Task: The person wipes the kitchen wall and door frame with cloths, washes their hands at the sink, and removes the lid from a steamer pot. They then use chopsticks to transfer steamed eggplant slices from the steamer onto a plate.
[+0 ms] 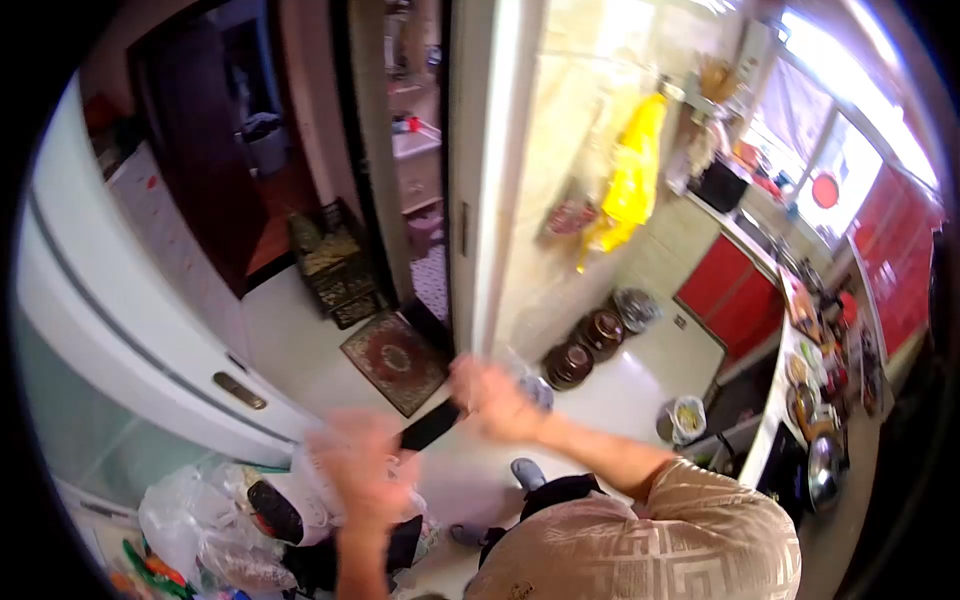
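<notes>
My left hand (365, 465) is raised over the bags on the floor, close to the lower end of the white sliding door (160, 300). It is smeared by motion, and its fingers do not show clearly. My right hand (495, 400) reaches out in front of my body, near the foot of the white door frame (480, 230). Blur hides its fingers too. I cannot make out anything held in either hand. Between the two hands a dark strip (430, 427) shows on the floor of the doorway.
Clear plastic bags (195, 520) crowd the lower left. Beyond the doorway lie a patterned mat (395, 362) and stacked crates (332, 262). Brown jars (570, 362) stand along the wall beneath a yellow bag (632, 180). A small bin (686, 420) sits near the cluttered counter (768, 440).
</notes>
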Action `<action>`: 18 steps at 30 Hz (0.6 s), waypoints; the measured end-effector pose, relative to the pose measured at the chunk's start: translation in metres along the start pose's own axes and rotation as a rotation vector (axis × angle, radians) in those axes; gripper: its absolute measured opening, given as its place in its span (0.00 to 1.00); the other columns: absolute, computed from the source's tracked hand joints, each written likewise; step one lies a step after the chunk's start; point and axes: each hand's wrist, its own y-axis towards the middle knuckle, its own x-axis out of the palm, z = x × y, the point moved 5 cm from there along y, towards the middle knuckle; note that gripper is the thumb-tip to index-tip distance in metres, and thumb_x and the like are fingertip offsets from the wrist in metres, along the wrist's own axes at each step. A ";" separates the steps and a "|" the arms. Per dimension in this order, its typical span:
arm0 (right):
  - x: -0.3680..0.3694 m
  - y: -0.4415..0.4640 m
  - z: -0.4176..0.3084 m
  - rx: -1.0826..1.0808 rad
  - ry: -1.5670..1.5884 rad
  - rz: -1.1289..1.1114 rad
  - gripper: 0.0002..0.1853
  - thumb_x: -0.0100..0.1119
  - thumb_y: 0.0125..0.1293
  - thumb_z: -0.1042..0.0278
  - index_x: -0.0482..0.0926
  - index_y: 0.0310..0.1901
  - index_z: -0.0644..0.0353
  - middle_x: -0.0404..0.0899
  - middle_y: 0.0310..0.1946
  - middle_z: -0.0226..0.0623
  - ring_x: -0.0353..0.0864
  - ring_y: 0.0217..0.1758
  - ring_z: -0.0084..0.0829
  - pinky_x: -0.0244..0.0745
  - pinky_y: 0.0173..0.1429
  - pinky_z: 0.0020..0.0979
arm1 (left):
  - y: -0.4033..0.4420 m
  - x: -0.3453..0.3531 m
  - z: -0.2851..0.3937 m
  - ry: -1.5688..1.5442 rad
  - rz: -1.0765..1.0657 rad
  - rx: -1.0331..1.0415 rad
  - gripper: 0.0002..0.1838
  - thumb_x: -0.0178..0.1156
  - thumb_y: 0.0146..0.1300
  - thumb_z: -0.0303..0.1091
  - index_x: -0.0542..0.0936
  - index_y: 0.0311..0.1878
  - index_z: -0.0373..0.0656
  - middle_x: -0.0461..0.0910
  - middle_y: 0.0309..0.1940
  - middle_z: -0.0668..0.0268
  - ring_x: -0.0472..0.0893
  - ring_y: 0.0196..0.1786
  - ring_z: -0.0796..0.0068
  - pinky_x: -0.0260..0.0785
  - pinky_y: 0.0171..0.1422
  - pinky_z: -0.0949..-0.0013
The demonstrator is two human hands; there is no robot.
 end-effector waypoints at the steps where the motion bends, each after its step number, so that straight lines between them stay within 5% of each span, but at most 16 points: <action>1: -0.031 -0.026 0.049 0.334 -0.112 0.121 0.26 0.65 0.56 0.64 0.76 0.57 0.64 0.66 0.65 0.61 0.64 0.69 0.56 0.56 0.74 0.53 | -0.009 -0.011 -0.037 0.190 0.050 -0.077 0.30 0.66 0.50 0.27 0.76 0.61 0.45 0.69 0.68 0.50 0.61 0.75 0.46 0.41 0.80 0.44; 2: -0.079 -0.055 0.081 0.600 -0.122 0.277 0.31 0.68 0.51 0.66 0.74 0.58 0.68 0.66 0.64 0.63 0.63 0.69 0.59 0.56 0.74 0.54 | -0.023 -0.025 -0.069 0.324 0.124 -0.269 0.31 0.65 0.55 0.28 0.73 0.65 0.43 0.64 0.72 0.49 0.58 0.76 0.45 0.45 0.80 0.48; 5: -0.146 -0.151 0.143 0.805 -0.586 0.595 0.33 0.66 0.49 0.70 0.71 0.59 0.71 0.62 0.62 0.70 0.64 0.64 0.66 0.63 0.68 0.57 | -0.020 -0.070 -0.081 0.605 0.528 -0.166 0.25 0.60 0.68 0.34 0.72 0.65 0.32 0.65 0.71 0.46 0.61 0.74 0.43 0.51 0.77 0.45; 7: -0.148 -0.175 0.152 0.890 -0.402 0.638 0.30 0.66 0.49 0.73 0.72 0.58 0.69 0.64 0.64 0.65 0.64 0.67 0.64 0.62 0.71 0.53 | -0.014 -0.030 -0.059 0.543 0.587 -0.180 0.26 0.62 0.65 0.33 0.73 0.65 0.33 0.62 0.74 0.48 0.60 0.75 0.45 0.49 0.78 0.46; 8: -0.107 -0.186 0.162 0.746 -0.328 0.632 0.29 0.65 0.46 0.76 0.74 0.55 0.68 0.70 0.59 0.59 0.68 0.64 0.60 0.65 0.68 0.53 | -0.001 -0.002 -0.046 0.503 0.613 -0.177 0.27 0.62 0.64 0.32 0.74 0.65 0.34 0.60 0.75 0.49 0.59 0.76 0.46 0.47 0.79 0.47; 9: -0.073 -0.184 0.152 0.826 -0.102 0.600 0.30 0.64 0.44 0.71 0.74 0.54 0.67 0.69 0.58 0.58 0.68 0.62 0.58 0.65 0.65 0.55 | 0.024 0.049 0.000 0.332 0.487 -0.130 0.26 0.59 0.66 0.32 0.72 0.66 0.32 0.62 0.73 0.48 0.60 0.75 0.45 0.48 0.78 0.47; 11: -0.011 -0.160 0.092 0.478 0.192 0.002 0.35 0.68 0.47 0.64 0.72 0.59 0.64 0.68 0.63 0.54 0.68 0.65 0.55 0.62 0.69 0.53 | 0.035 0.175 0.100 0.085 0.194 -0.058 0.28 0.58 0.64 0.33 0.70 0.67 0.33 0.64 0.73 0.50 0.60 0.75 0.44 0.48 0.79 0.48; 13: -0.010 -0.168 0.053 0.132 0.303 -0.045 0.33 0.67 0.50 0.62 0.72 0.59 0.63 0.68 0.63 0.55 0.68 0.65 0.55 0.63 0.69 0.53 | 0.045 0.250 0.213 0.081 -0.213 0.273 0.30 0.63 0.57 0.41 0.74 0.63 0.39 0.68 0.69 0.50 0.62 0.74 0.43 0.46 0.76 0.39; 14: -0.023 -0.185 0.065 0.123 0.327 -0.021 0.32 0.67 0.52 0.61 0.72 0.60 0.63 0.68 0.63 0.55 0.68 0.65 0.56 0.63 0.69 0.52 | 0.045 0.287 0.269 0.031 -0.423 0.418 0.31 0.65 0.54 0.45 0.76 0.61 0.41 0.70 0.67 0.49 0.63 0.73 0.43 0.46 0.75 0.35; 16: -0.055 -0.235 0.132 0.252 0.300 0.044 0.31 0.66 0.55 0.58 0.72 0.60 0.62 0.68 0.63 0.57 0.69 0.66 0.56 0.64 0.69 0.52 | 0.063 0.328 0.289 -0.103 -0.389 0.319 0.32 0.66 0.54 0.45 0.75 0.61 0.40 0.70 0.66 0.48 0.63 0.72 0.42 0.46 0.75 0.34; 18: -0.089 -0.317 0.239 0.625 0.191 0.180 0.30 0.66 0.59 0.56 0.72 0.60 0.61 0.68 0.64 0.58 0.69 0.66 0.56 0.66 0.68 0.51 | 0.076 0.355 0.264 -0.073 -0.274 0.200 0.29 0.65 0.56 0.39 0.75 0.60 0.37 0.70 0.66 0.45 0.64 0.71 0.38 0.49 0.74 0.35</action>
